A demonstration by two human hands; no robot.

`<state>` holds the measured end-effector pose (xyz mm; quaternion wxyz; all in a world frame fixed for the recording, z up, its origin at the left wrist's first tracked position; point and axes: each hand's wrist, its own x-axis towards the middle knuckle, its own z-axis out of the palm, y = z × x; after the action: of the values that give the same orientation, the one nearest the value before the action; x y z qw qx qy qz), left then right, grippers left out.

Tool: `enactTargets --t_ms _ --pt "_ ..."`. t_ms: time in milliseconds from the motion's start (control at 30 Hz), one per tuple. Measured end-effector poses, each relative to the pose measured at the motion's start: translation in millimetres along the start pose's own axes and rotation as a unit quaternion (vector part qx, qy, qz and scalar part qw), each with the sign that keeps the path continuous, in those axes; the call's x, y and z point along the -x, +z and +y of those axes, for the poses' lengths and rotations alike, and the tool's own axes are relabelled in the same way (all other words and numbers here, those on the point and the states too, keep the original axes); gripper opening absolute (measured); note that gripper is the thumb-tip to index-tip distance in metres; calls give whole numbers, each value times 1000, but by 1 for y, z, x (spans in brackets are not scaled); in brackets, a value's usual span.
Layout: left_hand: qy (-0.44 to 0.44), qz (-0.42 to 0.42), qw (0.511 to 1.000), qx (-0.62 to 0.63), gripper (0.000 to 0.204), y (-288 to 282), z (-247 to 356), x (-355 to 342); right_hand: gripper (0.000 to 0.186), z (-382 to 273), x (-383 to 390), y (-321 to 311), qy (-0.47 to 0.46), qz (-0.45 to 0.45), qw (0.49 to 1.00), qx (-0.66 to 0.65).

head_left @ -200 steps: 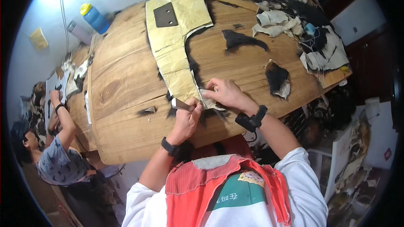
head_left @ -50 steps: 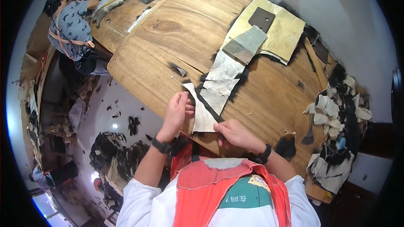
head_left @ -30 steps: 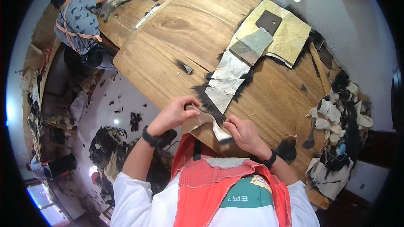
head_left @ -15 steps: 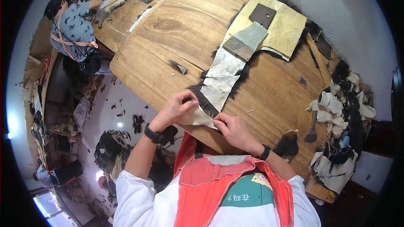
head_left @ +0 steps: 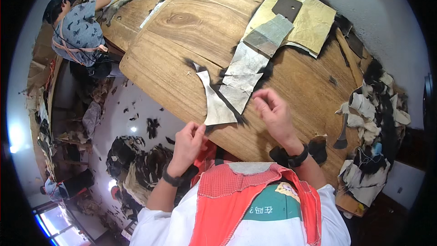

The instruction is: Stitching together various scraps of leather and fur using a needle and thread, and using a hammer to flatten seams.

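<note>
Whether the left hand (head_left: 188, 143) touches the pale hide piece (head_left: 218, 109) is unclear.

The left of two head-worn fisheye cameras looks steeply down from above the near edge of the wooden tabletop (head_left: 218, 27), fairly close over the left hand (head_left: 189, 142) and right hand (head_left: 276, 116), and reaches the floor (head_left: 116, 128) left of the tabletop and the wall (head_left: 391, 23) beyond it.

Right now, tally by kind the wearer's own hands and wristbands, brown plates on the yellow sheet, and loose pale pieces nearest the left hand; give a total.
Hands: 2 (left hand, right hand)
Wristbands: 2
Brown plate: 1
Loose pale piece: 1
Total: 6
</note>
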<state>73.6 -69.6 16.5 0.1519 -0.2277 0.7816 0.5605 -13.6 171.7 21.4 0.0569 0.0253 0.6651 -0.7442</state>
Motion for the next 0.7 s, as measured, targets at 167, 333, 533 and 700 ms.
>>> enactTargets --t_ms 167,333,533,700 --pt "290 54 920 -257 10 -12 43 -9 27 19 31 8 11 -109 932 347" --pt "515 -90 814 -252 33 4 52 -69 19 43 36 30 -58 -126 881 452" --pt "490 -229 735 -408 22 0 60 -97 23 37 36 31 11 -83 929 360" --pt "469 -298 747 -364 8 -8 60 -115 29 38 35 39 7 -52 928 368"
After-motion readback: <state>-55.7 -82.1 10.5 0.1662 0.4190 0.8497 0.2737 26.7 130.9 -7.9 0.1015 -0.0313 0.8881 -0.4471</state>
